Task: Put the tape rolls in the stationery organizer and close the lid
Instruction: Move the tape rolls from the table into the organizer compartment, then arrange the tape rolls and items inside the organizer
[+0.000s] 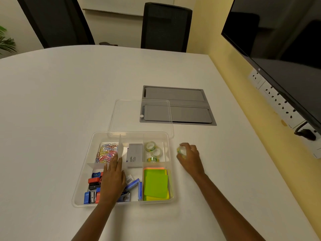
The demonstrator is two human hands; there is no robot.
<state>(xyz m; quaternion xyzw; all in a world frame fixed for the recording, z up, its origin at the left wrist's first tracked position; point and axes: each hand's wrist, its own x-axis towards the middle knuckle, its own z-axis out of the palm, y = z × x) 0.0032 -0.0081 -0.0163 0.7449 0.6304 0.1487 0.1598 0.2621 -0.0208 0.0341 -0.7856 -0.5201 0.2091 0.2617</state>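
A clear plastic stationery organizer sits on the white table, open. Its far right compartment holds three tape rolls with yellow-green cores. The clear lid lies flat on the table just behind the organizer. My right hand is on the table just right of the organizer, fingers closed around another tape roll. My left hand rests flat inside the organizer, fingers spread over the middle compartments, holding nothing.
Other compartments hold coloured paper clips, a grey box, sharpeners and staple boxes, and green sticky notes. A grey cable hatch lies behind the lid. A wall screen and sockets are at right; black chairs stand beyond the table.
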